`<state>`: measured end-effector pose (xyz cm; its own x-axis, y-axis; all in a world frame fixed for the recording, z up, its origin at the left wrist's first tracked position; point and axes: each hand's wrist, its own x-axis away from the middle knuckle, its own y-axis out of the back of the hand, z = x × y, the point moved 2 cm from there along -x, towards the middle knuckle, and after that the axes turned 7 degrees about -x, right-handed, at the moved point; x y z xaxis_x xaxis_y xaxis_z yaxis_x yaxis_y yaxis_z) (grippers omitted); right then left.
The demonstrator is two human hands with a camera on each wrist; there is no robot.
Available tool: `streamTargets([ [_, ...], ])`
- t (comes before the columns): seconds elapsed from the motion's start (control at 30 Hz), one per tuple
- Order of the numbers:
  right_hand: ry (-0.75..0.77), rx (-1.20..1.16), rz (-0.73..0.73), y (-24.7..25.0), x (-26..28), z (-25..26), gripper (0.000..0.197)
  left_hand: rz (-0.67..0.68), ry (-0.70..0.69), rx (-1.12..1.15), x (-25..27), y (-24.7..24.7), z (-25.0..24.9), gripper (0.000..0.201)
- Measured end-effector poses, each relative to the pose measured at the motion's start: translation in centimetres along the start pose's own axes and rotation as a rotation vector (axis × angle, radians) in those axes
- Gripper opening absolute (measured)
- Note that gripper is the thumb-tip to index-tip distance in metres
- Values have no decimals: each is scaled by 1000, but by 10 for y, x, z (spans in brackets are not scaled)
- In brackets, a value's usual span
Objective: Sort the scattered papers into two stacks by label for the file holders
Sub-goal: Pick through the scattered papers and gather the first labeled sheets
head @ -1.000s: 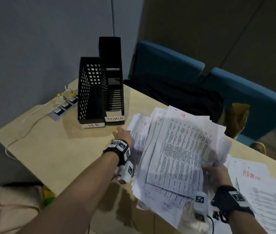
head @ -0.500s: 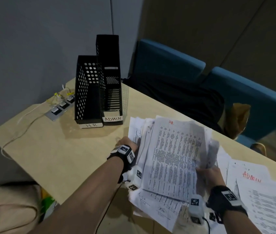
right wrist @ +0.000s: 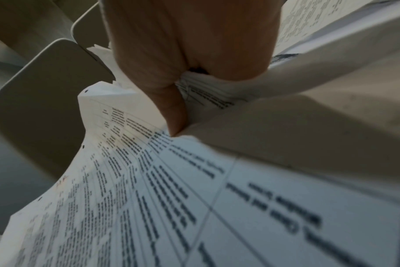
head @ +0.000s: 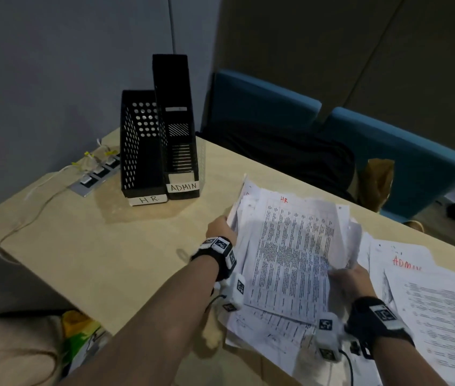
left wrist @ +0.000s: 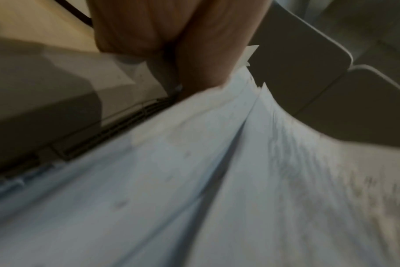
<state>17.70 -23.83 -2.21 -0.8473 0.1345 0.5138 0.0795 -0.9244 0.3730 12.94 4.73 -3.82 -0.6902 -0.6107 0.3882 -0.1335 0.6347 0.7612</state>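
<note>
Both hands are gathering the HR stack (head: 290,254): the left hand (head: 219,227) is gripping its nine o'clock edge, the right hand (head: 356,280) pinching its four o'clock corner. Next it probably needs squaring up, well clear of the ADMIN pile (head: 438,302) at three o'clock.

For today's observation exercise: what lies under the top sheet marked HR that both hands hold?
Under the HR sheet more printed papers fan out past its edges, gripped by the left hand and right hand. Their labels are covered.
</note>
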Motion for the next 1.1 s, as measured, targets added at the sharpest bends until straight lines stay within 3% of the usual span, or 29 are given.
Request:
streamTargets([
  [0.1,3,-3,22,-1,6,-2,33,-189,-77,-88,13,43,-14,24],
  [0.23,-26,87,59,-14,14,-7,27,-514,-355,-305,43,120,-52,30],
  [0.37,-43,158,106,-28,17,-14,28,-634,-563,-326,80,178,-74,27],
  [0.47,-63,115,157,-27,18,-21,38,-503,-565,-89,89,192,-70,24],
  [0.57,-73,-8,171,-17,16,-25,92,-148,-283,284,83,158,-45,31],
  [0.6,-95,-74,187,-16,25,-20,101,-16,-179,322,82,135,-33,34],
  [0.7,-158,-303,300,-14,48,-11,81,187,-18,246,72,58,8,55],
  [0.73,-191,-353,346,-12,50,-12,73,207,-11,185,71,38,18,59],
  [0.8,-233,-365,414,-14,49,-19,76,234,-32,71,68,9,32,67],
  [0.87,-263,-265,372,-18,42,-26,66,262,-86,-33,71,-9,35,80],
  [1.0,-57,4,205,-22,41,-21,23,240,-186,-161,74,-18,35,91],
  [1.1,20,-131,256,-20,48,-6,25,95,-90,-74,74,-1,45,101],
])
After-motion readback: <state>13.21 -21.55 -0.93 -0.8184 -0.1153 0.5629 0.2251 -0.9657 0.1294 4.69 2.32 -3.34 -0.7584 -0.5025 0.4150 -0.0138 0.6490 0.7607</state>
